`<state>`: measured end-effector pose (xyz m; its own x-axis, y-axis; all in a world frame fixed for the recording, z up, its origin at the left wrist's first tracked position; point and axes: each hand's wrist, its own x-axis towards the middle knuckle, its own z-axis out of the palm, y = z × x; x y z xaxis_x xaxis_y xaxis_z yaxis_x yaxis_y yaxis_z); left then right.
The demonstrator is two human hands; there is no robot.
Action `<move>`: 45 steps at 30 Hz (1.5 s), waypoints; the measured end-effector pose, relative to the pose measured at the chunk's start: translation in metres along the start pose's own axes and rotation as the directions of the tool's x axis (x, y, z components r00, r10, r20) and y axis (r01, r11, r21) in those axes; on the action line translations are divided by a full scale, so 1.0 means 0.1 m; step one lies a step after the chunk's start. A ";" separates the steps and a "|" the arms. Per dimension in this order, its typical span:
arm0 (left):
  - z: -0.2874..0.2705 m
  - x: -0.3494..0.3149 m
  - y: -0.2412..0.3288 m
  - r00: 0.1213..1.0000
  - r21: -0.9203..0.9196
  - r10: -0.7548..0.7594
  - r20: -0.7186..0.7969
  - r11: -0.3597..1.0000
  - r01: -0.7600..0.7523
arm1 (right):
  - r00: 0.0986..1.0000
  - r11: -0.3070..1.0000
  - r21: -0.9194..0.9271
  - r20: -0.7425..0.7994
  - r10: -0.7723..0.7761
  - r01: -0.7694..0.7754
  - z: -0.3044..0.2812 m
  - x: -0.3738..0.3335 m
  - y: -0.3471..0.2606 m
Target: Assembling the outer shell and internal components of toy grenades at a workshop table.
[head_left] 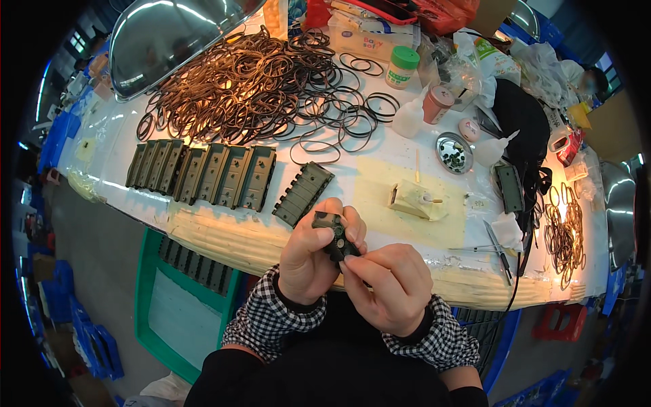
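White-topped table [386, 145]: heaped brown bands [237, 88], row of olive parts [227, 175], metal dish [443, 142], green-lidded jar [402, 69].

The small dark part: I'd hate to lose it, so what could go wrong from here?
The dark part could slip: the left hand and right hand pinch it by the table's front edge, so a drop might miss the tabletop. The round dish of small pieces might spill if the nearby white squeeze bottle were knocked into it.
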<state>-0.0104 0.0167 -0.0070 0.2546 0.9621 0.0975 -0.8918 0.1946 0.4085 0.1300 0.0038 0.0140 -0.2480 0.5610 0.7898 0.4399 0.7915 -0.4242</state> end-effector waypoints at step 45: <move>0.19 -0.04 -0.07 0.871 0.865 0.473 0.133 0.374 -0.335 | 0.856 0.759 0.395 0.246 0.455 -0.517 -0.06 0.04 0.14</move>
<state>0.0022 0.0073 0.0069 -0.1499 0.9048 0.3985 -0.0953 -0.4145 0.9051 0.1406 0.0154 0.0139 -0.2244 0.8998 0.3741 0.1210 0.4066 -0.9056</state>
